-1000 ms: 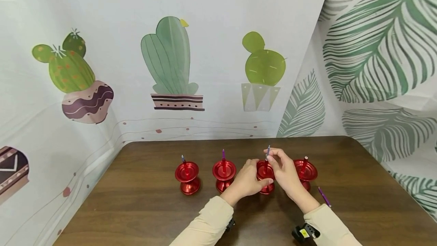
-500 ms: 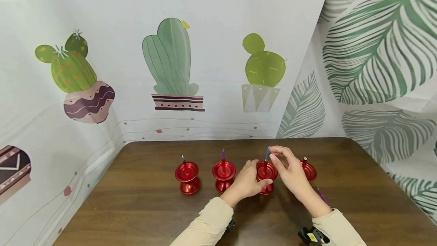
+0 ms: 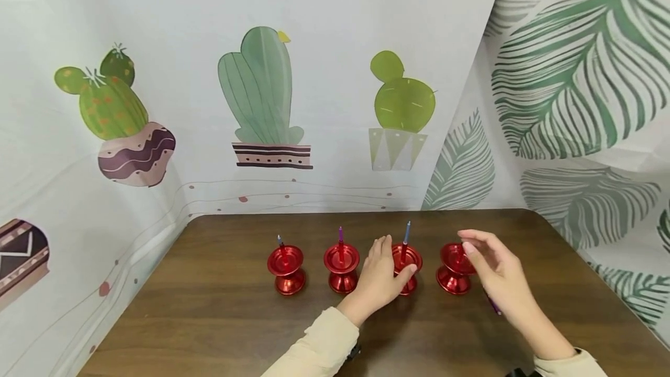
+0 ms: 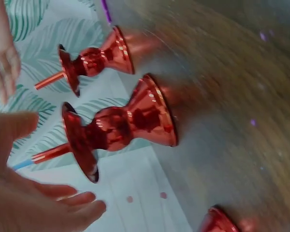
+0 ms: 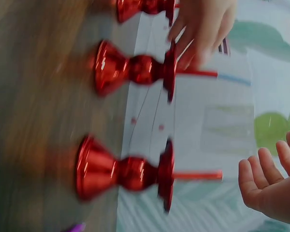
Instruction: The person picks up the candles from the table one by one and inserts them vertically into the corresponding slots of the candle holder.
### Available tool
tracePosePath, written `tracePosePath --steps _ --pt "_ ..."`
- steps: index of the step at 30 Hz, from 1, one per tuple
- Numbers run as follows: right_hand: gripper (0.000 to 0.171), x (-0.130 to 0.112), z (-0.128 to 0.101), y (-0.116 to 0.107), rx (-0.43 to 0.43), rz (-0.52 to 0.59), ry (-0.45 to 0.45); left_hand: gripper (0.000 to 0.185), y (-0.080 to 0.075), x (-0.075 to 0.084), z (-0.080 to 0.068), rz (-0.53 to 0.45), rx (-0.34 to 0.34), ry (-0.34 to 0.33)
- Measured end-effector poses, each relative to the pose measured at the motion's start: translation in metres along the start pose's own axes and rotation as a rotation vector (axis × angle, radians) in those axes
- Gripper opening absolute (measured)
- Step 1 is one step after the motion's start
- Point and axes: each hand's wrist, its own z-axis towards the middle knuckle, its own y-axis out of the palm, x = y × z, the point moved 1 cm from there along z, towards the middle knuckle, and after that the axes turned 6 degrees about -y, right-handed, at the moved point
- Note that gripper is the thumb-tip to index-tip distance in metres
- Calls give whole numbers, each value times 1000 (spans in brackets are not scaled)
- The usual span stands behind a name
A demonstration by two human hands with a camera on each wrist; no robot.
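A shiny red candle holder (image 3: 414,259) carries a blue candle (image 3: 406,231) standing in its upright tube. My left hand (image 3: 379,278) is beside this holder, fingers spread and thumb in front of it. In the left wrist view the thumb and fingers lie either side of the blue candle, apart from the holder's dish. Farther right, a red candle holder (image 5: 135,175) has a bare tube with no candle in it. My right hand (image 3: 499,275) hovers next to it, fingers loosely bent and holding nothing. A purple candle (image 3: 494,306) lies on the table, partly hidden by that hand.
To the left stand a red holder (image 3: 342,275) with a purple candle (image 3: 341,233) and another red holder (image 3: 288,275) with a short blue candle (image 3: 280,241). The brown wooden table (image 3: 209,307) ends at a printed cloth backdrop (image 3: 335,103).
My right hand has let go of the blue candle and moved right, over to the holder with the bare tube. My left hand has loosened and lifted slightly at the blue candle's holder.
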Motion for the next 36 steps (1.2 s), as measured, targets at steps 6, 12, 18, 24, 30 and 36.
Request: tracePosePath --steps 6,12,18,24,30,36 --pt "24 13 -8 -28 26 -76 25 50 -10 12 -11 -108 324 187" --pt "25 31 -14 -43 22 -152 36 35 -5 35 -20 -105 488 459" --pt "26 53 -21 -54 -24 -234 58 37 23 53 -14 -54 338 423" --pt "33 68 -27 -55 -170 -341 137 52 48 66 -1 -115 98 203" --pt "40 73 -29 -49 -303 -391 192 65 63 77 11 -67 17 81" --pt "45 74 -31 -44 -380 -443 214 72 74 80 20 -25 -6 -62"
